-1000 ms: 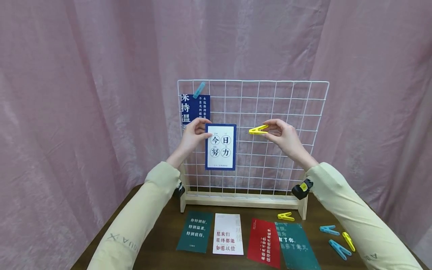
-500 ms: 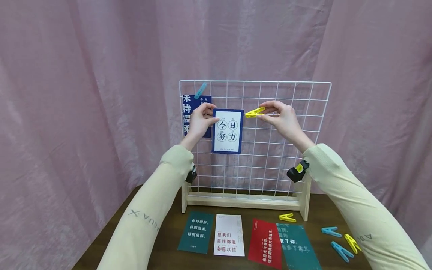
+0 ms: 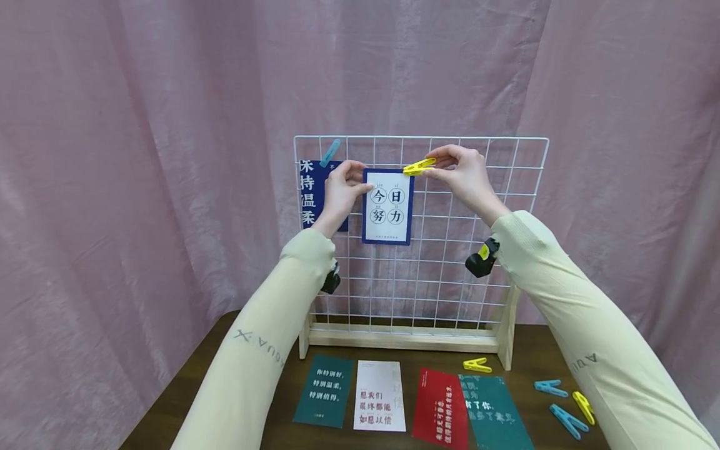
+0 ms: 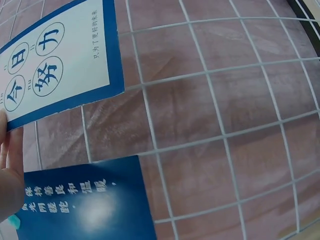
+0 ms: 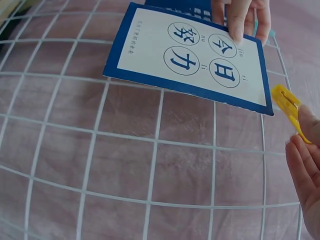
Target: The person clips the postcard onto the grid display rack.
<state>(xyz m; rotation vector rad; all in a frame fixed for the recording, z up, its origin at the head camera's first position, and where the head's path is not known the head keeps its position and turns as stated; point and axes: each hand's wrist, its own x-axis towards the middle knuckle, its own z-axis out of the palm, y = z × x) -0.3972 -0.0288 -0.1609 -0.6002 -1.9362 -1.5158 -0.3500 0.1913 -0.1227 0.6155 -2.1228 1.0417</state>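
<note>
My left hand [image 3: 343, 190] pinches the upper left edge of a white card with a blue border [image 3: 387, 230], held upright before a white wire grid [image 3: 467, 219]. My right hand [image 3: 464, 178] pinches a yellow clothespin [image 3: 419, 166] by its handle end. In the head view its tip overlaps the card's upper right corner; the right wrist view has the clothespin [image 5: 286, 101] just beside that corner. A dark blue card [image 3: 315, 187] hangs at the grid's upper left under a blue clothespin [image 3: 330, 153], partly hidden behind my left hand.
On the brown table [image 3: 225, 369] lie a green card [image 3: 323, 406], a white card [image 3: 379, 381], a red card [image 3: 435, 400] and another green card [image 3: 500, 419]. A yellow clothespin [image 3: 477, 365] and several others lie at the right. The grid stands on a wooden base [image 3: 402, 339].
Both hands have risen. The blue-bordered card has moved up and right across the grid, and the yellow clothespin has come up and left to the card's upper right corner.
</note>
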